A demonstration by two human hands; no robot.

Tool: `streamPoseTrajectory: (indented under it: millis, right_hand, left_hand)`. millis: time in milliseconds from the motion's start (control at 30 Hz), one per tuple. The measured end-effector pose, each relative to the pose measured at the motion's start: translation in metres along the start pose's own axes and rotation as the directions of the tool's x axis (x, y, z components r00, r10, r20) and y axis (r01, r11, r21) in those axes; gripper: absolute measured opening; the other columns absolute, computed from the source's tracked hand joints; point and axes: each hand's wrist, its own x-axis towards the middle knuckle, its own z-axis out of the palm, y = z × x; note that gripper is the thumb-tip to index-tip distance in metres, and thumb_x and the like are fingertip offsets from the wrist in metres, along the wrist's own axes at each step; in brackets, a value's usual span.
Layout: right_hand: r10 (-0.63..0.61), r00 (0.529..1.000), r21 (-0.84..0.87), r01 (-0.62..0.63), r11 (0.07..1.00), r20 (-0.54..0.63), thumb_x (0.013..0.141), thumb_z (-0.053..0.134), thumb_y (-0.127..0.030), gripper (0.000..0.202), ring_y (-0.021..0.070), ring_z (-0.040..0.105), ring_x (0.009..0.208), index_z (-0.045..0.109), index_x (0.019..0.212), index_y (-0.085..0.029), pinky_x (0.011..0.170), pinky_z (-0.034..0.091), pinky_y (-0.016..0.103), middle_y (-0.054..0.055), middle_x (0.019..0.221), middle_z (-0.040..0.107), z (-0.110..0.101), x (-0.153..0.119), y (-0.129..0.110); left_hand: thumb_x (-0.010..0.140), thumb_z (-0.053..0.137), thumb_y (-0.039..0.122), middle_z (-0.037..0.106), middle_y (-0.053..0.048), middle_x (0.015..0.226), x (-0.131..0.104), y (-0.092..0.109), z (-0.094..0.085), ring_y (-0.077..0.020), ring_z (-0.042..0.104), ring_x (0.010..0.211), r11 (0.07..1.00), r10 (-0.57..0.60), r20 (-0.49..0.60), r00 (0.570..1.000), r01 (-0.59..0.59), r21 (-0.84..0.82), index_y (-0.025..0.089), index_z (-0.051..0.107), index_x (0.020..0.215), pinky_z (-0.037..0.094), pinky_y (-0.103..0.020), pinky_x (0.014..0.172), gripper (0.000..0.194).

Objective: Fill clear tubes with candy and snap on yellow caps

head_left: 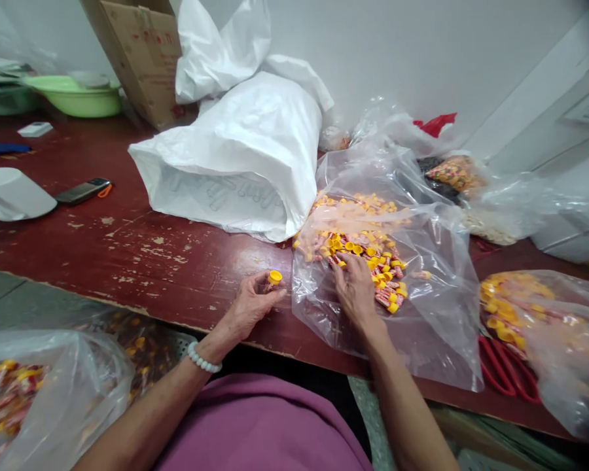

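My left hand (pixel 255 302), with a pale bead bracelet on its wrist, pinches a small piece with a round yellow cap (pixel 275 277) above the table; the fingers hide the lower part of it. My right hand (pixel 356 291) reaches into the mouth of a clear plastic bag (pixel 436 320) lying on the table. Its fingers are slightly apart and touch a pile of small red-and-white pieces with yellow caps (pixel 387 278). Some fingertips are hidden among them. Beside this bag, a large white sack (pixel 255 137) lies with its mouth towards me, showing clear tube-like pieces inside.
On the dark red table (pixel 142 261) are a white mug (pixel 17 194), a phone (pixel 83 191) and a green basin (pixel 78 98). A cardboard box (pixel 144 62) stands behind. Red-handled scissors (pixel 508 369) lie near another filled bag (pixel 550 327). Below left is an open bag of capped pieces (pixel 14 399).
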Motion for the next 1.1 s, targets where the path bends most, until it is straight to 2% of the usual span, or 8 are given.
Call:
streamPoseTrajectory:
  millis: [100, 200, 333, 433, 633, 733, 833, 1100]
  right_hand:
    - [0.045, 0.995, -0.257, -0.020, 0.966, 0.093, 0.083, 0.051, -0.023, 0.024, 0.0260, 0.051, 0.096, 0.066, 0.101, -0.017, 0.088, 0.039, 0.042, 0.013, 0.098, 0.065, 0.007, 0.016, 0.034]
    - [0.057, 0.996, -0.168, -0.044, 0.985, 0.069, 0.082, 0.051, -0.021, 0.023, 0.0258, 0.052, 0.092, 0.067, 0.098, -0.017, 0.087, 0.038, 0.043, 0.012, 0.090, 0.065, 0.007, 0.016, 0.036]
    - [0.014, 0.999, 0.052, -0.017, 0.999, 0.050, 0.089, 0.042, -0.023, 0.027, 0.0211, 0.056, 0.093, 0.059, 0.110, -0.017, 0.084, 0.045, 0.038, 0.009, 0.099, 0.063, -0.014, -0.001, -0.011]
    - [-0.217, 0.961, 0.321, 0.154, 0.935, 0.170, 0.089, 0.042, -0.016, 0.031, 0.0183, 0.054, 0.103, 0.054, 0.117, -0.020, 0.089, 0.047, 0.034, 0.008, 0.112, 0.058, -0.030, -0.019, -0.060]
    - [-0.444, 0.852, 0.330, 0.350, 0.877, 0.276, 0.084, 0.040, -0.004, 0.046, 0.0203, 0.051, 0.103, 0.048, 0.128, -0.018, 0.089, 0.046, 0.038, 0.011, 0.114, 0.057, -0.033, -0.038, -0.096]
    - [-0.412, 0.890, 0.387, 0.317, 0.866, 0.194, 0.085, 0.042, -0.006, 0.046, 0.0190, 0.051, 0.108, 0.043, 0.130, -0.018, 0.094, 0.044, 0.037, 0.010, 0.117, 0.058, -0.031, -0.038, -0.091]
    - [-0.323, 0.933, 0.330, 0.258, 0.908, 0.158, 0.083, 0.048, -0.011, 0.031, 0.0213, 0.049, 0.110, 0.055, 0.112, -0.021, 0.094, 0.043, 0.040, 0.010, 0.118, 0.055, -0.031, -0.041, -0.088]
    - [-0.321, 0.932, 0.322, 0.257, 0.911, 0.165, 0.078, 0.054, -0.017, 0.020, 0.0239, 0.048, 0.112, 0.057, 0.098, -0.021, 0.095, 0.039, 0.044, 0.008, 0.124, 0.055, -0.020, -0.059, -0.093]
  left_hand:
    - [0.061, 0.075, 0.029, 0.055, 0.006, 0.058, -0.002, -0.002, -0.004, -0.0025, 0.034, 0.041, 1.000, -0.014, -0.017, 1.000, 0.014, 0.025, 0.012, 0.063, 0.081, 0.028, -0.017, 0.040, 0.028]
    - [0.063, 0.073, 0.028, 0.057, 0.005, 0.060, -0.003, -0.005, -0.003, -0.0044, 0.041, 0.046, 0.998, 0.018, 0.004, 1.000, -0.018, 0.058, 0.012, 0.064, 0.081, 0.033, -0.017, 0.046, 0.025]
    - [0.066, 0.069, 0.025, 0.064, -0.001, 0.075, -0.002, -0.008, 0.000, -0.0108, 0.055, 0.065, 0.986, 0.096, 0.071, 0.993, -0.105, 0.131, 0.012, 0.065, 0.082, 0.042, -0.020, 0.060, 0.021]
    - [0.071, 0.063, 0.021, 0.066, -0.003, 0.083, -0.001, -0.013, 0.001, -0.0141, 0.058, 0.075, 0.954, 0.151, 0.182, 0.972, -0.191, 0.229, 0.012, 0.065, 0.090, 0.044, -0.022, 0.067, 0.021]
    - [0.074, 0.052, 0.016, 0.061, -0.002, 0.072, -0.009, -0.015, 0.002, -0.0130, 0.051, 0.065, 0.813, 0.206, 0.272, 0.940, -0.319, 0.488, 0.012, 0.063, 0.078, 0.040, -0.023, 0.061, 0.013]
    - [0.073, 0.051, 0.016, 0.059, 0.000, 0.070, -0.013, -0.012, 0.003, -0.0128, 0.049, 0.064, 0.807, 0.192, 0.289, 0.938, -0.318, 0.498, 0.013, 0.061, 0.077, 0.038, -0.022, 0.060, 0.011]
    - [0.072, 0.050, 0.015, 0.057, 0.001, 0.068, -0.015, -0.011, 0.002, -0.0119, 0.046, 0.062, 0.808, 0.166, 0.282, 0.945, -0.294, 0.510, 0.013, 0.059, 0.073, 0.036, -0.022, 0.058, 0.009]
    - [0.069, 0.054, 0.014, 0.065, -0.003, 0.078, -0.015, -0.017, 0.002, -0.0150, 0.053, 0.068, 0.847, 0.116, 0.321, 0.940, -0.263, 0.461, 0.012, 0.063, 0.081, 0.040, -0.024, 0.063, 0.016]
